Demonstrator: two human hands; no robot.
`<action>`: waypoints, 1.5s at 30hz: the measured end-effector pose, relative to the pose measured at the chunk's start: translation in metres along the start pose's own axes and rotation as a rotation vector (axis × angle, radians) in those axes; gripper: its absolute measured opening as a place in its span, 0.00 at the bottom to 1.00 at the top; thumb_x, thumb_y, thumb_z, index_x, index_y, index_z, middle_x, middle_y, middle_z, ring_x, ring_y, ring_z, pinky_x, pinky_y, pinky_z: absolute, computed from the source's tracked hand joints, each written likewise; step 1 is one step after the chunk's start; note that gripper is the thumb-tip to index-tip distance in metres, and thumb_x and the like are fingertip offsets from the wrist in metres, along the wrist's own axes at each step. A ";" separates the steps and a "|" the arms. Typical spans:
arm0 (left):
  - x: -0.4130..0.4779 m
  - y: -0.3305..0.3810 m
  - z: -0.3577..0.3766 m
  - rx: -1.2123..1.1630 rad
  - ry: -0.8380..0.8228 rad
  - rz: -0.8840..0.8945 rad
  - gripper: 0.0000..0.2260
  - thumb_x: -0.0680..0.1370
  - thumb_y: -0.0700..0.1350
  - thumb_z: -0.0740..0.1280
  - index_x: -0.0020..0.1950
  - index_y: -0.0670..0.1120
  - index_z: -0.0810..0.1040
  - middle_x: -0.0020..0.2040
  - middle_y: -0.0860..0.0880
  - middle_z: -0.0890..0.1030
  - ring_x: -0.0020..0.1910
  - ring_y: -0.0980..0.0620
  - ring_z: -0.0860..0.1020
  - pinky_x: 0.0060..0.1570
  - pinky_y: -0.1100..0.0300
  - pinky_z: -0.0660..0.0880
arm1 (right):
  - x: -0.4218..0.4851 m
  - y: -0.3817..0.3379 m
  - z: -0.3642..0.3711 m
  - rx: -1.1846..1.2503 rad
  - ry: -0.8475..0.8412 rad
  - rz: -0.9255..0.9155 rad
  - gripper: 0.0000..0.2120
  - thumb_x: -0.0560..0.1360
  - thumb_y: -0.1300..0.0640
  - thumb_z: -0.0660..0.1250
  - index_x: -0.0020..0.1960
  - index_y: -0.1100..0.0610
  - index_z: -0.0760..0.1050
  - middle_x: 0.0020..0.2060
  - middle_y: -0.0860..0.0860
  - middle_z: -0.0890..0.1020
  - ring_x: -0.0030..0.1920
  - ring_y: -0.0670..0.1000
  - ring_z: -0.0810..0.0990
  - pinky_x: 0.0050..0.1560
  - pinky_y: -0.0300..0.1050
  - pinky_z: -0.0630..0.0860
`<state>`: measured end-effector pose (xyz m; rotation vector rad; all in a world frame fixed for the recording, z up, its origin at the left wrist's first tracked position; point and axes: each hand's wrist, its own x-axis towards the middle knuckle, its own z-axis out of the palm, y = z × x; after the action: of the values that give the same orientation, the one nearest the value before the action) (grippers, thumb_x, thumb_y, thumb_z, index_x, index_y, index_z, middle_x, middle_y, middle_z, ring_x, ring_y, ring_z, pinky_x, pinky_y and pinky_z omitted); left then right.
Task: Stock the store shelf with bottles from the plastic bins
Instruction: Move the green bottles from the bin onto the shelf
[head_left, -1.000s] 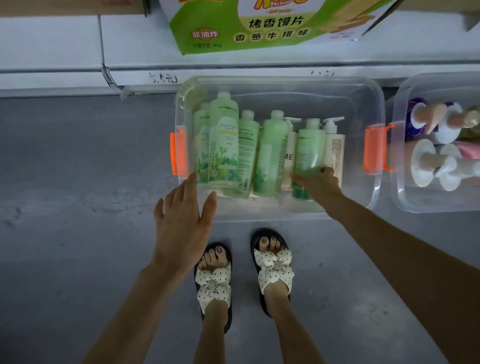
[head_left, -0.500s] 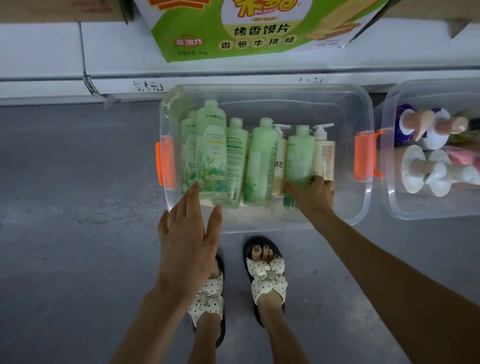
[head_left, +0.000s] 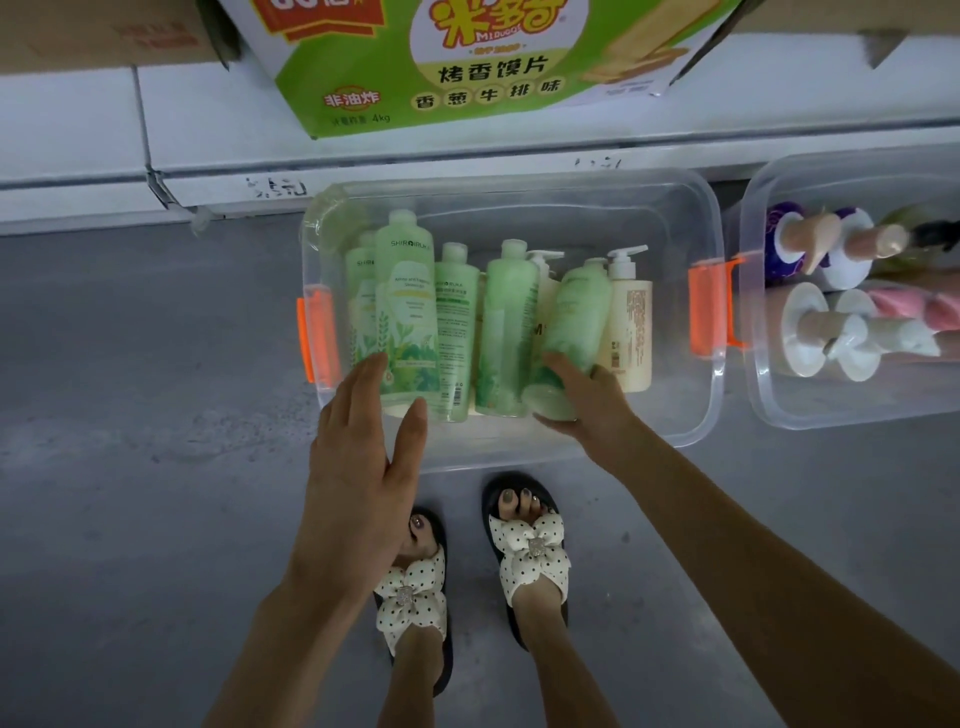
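Nearest, dotted sandals (head_left: 530, 551) stand on the grey floor (head_left: 130, 467). The left hand (head_left: 363, 457) hovers with straight, spread fingers at the near rim of the clear bin (head_left: 675, 218), before a tall green bottle (head_left: 408, 312). The right hand (head_left: 592, 402) curls round the base of a tilted green bottle (head_left: 576, 317) inside the bin. Beyond it, a white shelf (head_left: 727, 135) carries a green carton (head_left: 467, 62).

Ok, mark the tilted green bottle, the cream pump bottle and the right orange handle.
Tilted green plastic bottle (head_left: 576, 317): head view, body.
Cream plastic pump bottle (head_left: 634, 322): head view, label.
Right orange plastic handle (head_left: 709, 309): head view, centre.
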<state>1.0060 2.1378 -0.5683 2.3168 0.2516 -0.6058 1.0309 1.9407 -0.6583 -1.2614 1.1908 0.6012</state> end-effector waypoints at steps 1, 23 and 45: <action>0.001 0.004 -0.004 -0.043 0.000 -0.001 0.25 0.78 0.54 0.55 0.74 0.47 0.61 0.71 0.53 0.66 0.71 0.56 0.61 0.65 0.68 0.54 | -0.012 -0.002 -0.002 0.093 -0.058 0.028 0.14 0.75 0.56 0.68 0.58 0.59 0.71 0.51 0.53 0.79 0.47 0.51 0.79 0.45 0.49 0.81; -0.007 -0.011 -0.051 -1.141 -0.186 -0.428 0.33 0.54 0.60 0.75 0.52 0.42 0.81 0.46 0.44 0.85 0.40 0.50 0.83 0.31 0.62 0.77 | -0.140 0.023 0.059 -0.002 -0.967 0.124 0.29 0.59 0.43 0.78 0.56 0.54 0.76 0.47 0.52 0.84 0.49 0.52 0.83 0.50 0.51 0.81; -0.042 -0.080 -0.065 -1.305 0.157 -0.634 0.29 0.44 0.68 0.77 0.38 0.55 0.85 0.43 0.45 0.84 0.36 0.50 0.83 0.33 0.56 0.79 | 0.005 -0.022 0.092 -0.658 0.300 -0.163 0.31 0.79 0.50 0.59 0.75 0.57 0.47 0.70 0.59 0.60 0.66 0.61 0.66 0.57 0.51 0.66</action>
<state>0.9647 2.2398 -0.5545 0.9791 1.0990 -0.3442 1.0834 2.0190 -0.6659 -2.0432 1.1530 0.7292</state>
